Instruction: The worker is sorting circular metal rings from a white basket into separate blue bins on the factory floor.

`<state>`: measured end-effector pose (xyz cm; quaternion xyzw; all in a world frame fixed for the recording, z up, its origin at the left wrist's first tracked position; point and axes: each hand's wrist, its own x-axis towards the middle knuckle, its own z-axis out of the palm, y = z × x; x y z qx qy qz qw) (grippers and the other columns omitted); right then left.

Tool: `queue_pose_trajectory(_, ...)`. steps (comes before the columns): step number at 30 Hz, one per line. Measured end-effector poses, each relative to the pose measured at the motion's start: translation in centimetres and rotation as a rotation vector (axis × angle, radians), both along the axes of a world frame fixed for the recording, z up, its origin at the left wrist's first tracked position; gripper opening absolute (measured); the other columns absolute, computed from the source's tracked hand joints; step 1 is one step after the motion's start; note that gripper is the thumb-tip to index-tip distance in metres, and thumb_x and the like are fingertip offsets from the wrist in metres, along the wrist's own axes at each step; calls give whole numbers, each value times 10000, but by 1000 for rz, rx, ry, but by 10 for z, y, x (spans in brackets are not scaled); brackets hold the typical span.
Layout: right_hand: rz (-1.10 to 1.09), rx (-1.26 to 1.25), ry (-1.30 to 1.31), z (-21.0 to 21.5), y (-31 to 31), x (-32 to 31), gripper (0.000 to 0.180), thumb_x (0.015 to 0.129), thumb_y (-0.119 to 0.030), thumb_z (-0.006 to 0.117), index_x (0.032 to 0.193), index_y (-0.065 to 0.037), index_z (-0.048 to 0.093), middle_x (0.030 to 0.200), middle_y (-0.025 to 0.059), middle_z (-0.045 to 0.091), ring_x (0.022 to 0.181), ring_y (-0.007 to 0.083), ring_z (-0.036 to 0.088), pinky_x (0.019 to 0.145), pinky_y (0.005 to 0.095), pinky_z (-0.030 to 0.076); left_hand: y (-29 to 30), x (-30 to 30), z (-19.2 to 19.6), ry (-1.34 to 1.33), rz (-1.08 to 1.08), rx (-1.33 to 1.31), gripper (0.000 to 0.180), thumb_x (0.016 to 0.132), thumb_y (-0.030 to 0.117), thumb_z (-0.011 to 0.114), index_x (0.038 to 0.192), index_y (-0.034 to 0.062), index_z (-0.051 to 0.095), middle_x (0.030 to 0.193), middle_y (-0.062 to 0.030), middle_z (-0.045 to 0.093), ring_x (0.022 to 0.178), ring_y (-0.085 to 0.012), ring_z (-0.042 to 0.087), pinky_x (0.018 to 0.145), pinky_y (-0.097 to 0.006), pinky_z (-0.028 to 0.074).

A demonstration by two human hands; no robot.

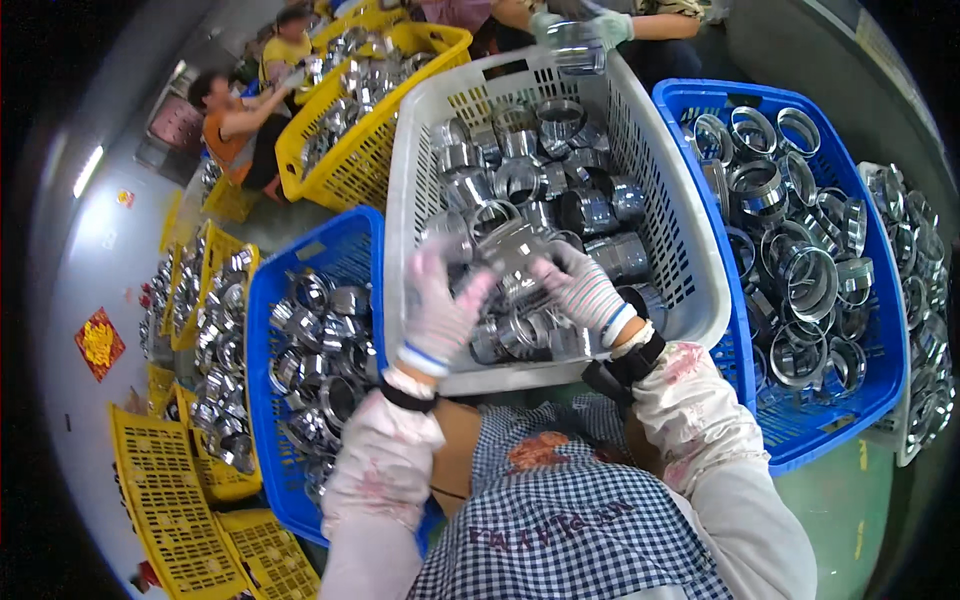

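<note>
In front of me a white plastic basket [690, 215] holds several shiny metal ring-shaped sleeves [520, 180], lying at all angles. My right hand [588, 292], in a striped knit glove, pinches the right edge of a metal sleeve [514, 258] above the pile. My left hand [440, 305], gloved too and slightly blurred, is to the left of that sleeve with thumb and fingers apart. Behind its fingertips is another blurred metal ring [447, 236]; whether they touch is unclear.
Blue baskets of metal rings flank the white one, at left [262, 330] and right [755, 450]. Yellow baskets [375, 120] stand farther back and left. Across the white basket a co-worker's gloved hands [610, 28] hold a metal sleeve [577, 48]. Two people [235, 125] sit at far left.
</note>
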<state>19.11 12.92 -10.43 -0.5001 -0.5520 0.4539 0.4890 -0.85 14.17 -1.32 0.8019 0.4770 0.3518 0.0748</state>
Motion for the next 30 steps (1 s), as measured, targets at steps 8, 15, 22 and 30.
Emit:
queue_pose_trajectory(8,37,-149,985,33,-19,-22,451,1006,-432,531,1185,-19,550,1056,42,616,964,96,551,903,272,462,-34,4,-35,120,-188,76,254,893,259,658,791,30,619,788,-153,575,789,-366,562,715,-445,454)
queue_pose_trajectory(15,-183,87,514,26,-17,-25,442,1033,-434,464,1100,-9,564,943,50,593,879,110,501,813,291,455,-40,18,-24,-460,-83,-415,267,975,244,593,818,28,603,708,-39,531,665,-138,492,634,-307,420)
queue_pose_trajectory(22,-366,179,324,21,-18,-25,455,1037,-437,441,1099,-7,578,921,118,608,848,179,538,801,318,465,-35,29,-11,-787,-89,-699,285,980,265,598,819,30,601,696,-7,538,653,-89,468,618,-272,409)
queue_pose_trajectory(30,-130,-49,822,47,-13,-23,476,983,-444,573,1106,10,645,970,20,669,866,127,571,801,291,487,-43,43,-14,136,-221,296,185,817,90,681,714,51,532,696,-112,526,652,-324,535,597,-454,403)
